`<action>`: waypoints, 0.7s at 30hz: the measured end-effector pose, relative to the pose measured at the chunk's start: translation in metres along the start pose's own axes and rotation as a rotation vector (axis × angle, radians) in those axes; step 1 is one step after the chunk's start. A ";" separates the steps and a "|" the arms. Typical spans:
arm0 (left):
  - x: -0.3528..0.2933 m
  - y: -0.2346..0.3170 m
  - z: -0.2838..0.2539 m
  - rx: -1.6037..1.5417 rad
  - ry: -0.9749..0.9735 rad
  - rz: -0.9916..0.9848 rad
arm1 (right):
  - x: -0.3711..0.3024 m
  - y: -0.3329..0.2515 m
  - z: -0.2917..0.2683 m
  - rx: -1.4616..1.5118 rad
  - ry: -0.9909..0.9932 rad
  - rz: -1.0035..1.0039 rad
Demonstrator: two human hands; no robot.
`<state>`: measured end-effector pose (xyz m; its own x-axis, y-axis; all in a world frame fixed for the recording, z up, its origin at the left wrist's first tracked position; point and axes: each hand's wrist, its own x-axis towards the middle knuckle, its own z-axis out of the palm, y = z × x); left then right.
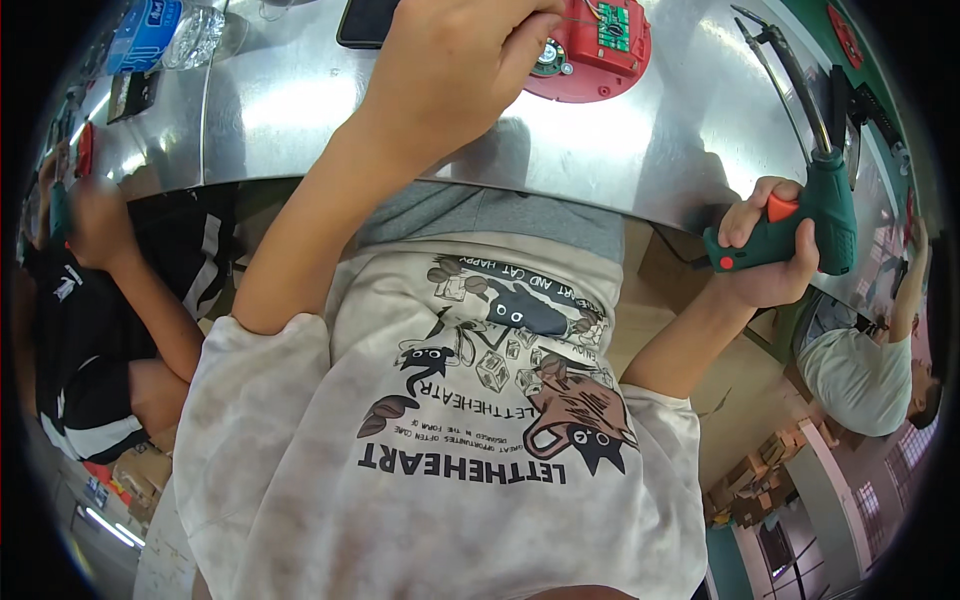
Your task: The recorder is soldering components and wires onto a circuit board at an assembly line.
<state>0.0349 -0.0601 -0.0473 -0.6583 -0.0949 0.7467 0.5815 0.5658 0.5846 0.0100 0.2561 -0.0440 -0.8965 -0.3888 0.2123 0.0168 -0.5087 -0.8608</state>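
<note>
My left hand [445, 75] reaches across the table edge to a round red plastic housing [590, 85], its fingertips pinched together at the top of the picture. A thin wire [578, 19] runs from those fingertips toward a small green circuit board [613, 27] on the housing. Beside the board sits a round metal-centred part [549, 57]. My right hand [770, 235] is wrapped round the grip of a dark green soldering gun [830, 215] with an orange-red trigger. Its long metal tip and a thin feed tube point up and away over the table, apart from the housing.
A black phone-like slab [362, 24] lies on the shiny metal table [290, 110], left of the housing. Farther left are a plastic water bottle [165, 38] and a small dark box [131, 96]. People sit at both sides; the left one's hand [100, 225] is blurred.
</note>
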 end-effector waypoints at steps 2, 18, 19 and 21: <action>0.008 0.008 0.002 -0.151 0.132 0.155 | -0.002 0.000 -0.001 0.017 0.011 -0.006; -0.006 0.019 -0.006 0.151 -0.182 -0.174 | -0.003 0.002 0.006 -0.084 0.223 -0.065; -0.006 0.022 -0.004 0.149 -0.187 -0.203 | -0.004 0.002 0.007 -0.097 0.248 -0.053; -0.004 0.022 -0.003 0.158 -0.185 -0.180 | -0.005 0.001 0.009 -0.113 0.272 -0.053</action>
<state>0.0524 -0.0498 -0.0363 -0.8286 -0.0624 0.5563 0.3754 0.6753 0.6349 0.0179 0.2507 -0.0418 -0.9808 -0.1356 0.1399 -0.0693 -0.4281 -0.9011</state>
